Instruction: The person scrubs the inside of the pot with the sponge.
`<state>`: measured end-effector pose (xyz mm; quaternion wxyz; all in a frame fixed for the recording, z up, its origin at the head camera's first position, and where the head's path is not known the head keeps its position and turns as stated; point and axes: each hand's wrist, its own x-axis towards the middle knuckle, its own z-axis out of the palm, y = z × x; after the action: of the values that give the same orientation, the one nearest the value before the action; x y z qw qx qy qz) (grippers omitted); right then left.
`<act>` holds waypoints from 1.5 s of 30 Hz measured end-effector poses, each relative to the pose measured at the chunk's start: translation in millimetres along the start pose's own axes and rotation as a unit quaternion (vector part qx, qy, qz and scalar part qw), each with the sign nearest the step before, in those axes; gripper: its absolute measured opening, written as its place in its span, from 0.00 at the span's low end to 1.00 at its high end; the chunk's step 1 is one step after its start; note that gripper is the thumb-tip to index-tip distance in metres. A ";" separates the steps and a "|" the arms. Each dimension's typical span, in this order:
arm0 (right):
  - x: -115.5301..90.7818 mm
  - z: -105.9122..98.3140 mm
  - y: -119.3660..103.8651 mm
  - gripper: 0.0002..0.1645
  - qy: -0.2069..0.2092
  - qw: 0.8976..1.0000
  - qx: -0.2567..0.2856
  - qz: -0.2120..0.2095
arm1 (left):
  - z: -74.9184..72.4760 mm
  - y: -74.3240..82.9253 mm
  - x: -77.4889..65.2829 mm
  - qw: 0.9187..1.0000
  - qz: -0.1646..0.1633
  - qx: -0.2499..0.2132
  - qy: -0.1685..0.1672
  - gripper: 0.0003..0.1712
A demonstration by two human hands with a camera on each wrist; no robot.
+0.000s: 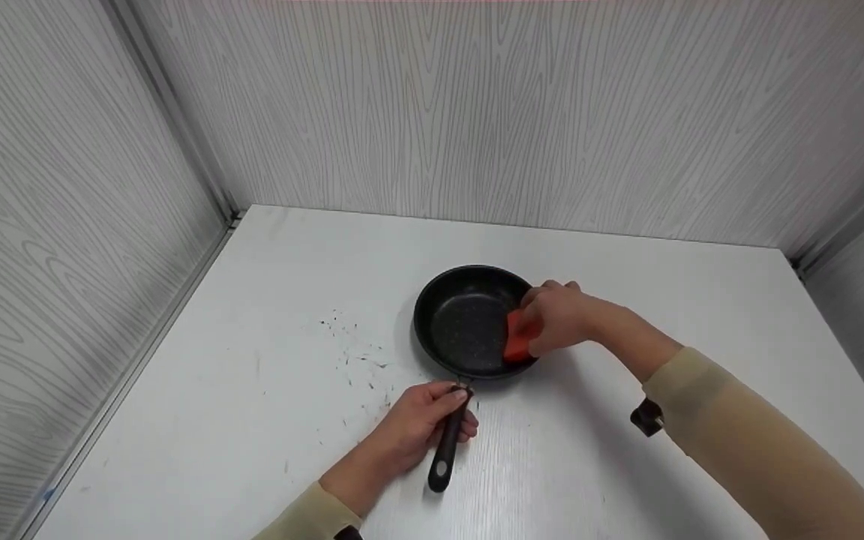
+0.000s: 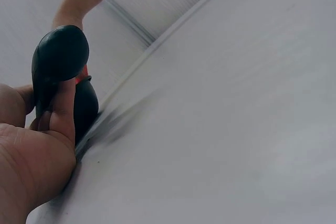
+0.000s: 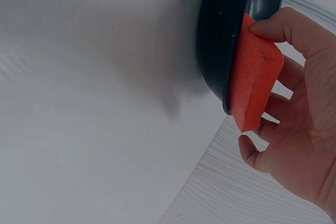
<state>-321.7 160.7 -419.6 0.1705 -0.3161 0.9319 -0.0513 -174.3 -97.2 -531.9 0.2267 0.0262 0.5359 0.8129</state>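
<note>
A white tabletop (image 1: 199, 390) spreads beneath everything. Near its middle sits a black frying pan (image 1: 469, 330), opening upward, its handle toward the person; whether its base lies flat is hard to tell. The left hand (image 1: 418, 421) is clamped round the handle close to the bowl – probably so the pan cannot swivel – with its thumb on top and fingers wrapped below. The right hand (image 1: 563, 316) reaches over the rim, wrist bent downward, thumb and fingers gripping a red sponge (image 1: 518, 346) against the right inner wall, a hold that likely lets it press there. Smallest are the dark flecks (image 1: 378, 364) left of the pan.
</note>
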 end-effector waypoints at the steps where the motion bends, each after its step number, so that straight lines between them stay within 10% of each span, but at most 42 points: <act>1: -0.2 0.1 -0.7 0.19 -0.002 1.000 0.002 -0.002 | -0.2 0.0 -0.1 1.000 0.000 -0.001 -0.001 0.17; 45: -3.1 20.6 -18.1 0.22 -0.049 0.973 0.227 -0.018 | -0.5 1.3 -2.5 1.000 0.000 -0.002 0.003 0.17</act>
<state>-301.8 148.5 -434.3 0.2823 -0.2884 0.8804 -0.2489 -172.6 -99.0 -530.5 0.2255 0.0232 0.5348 0.8140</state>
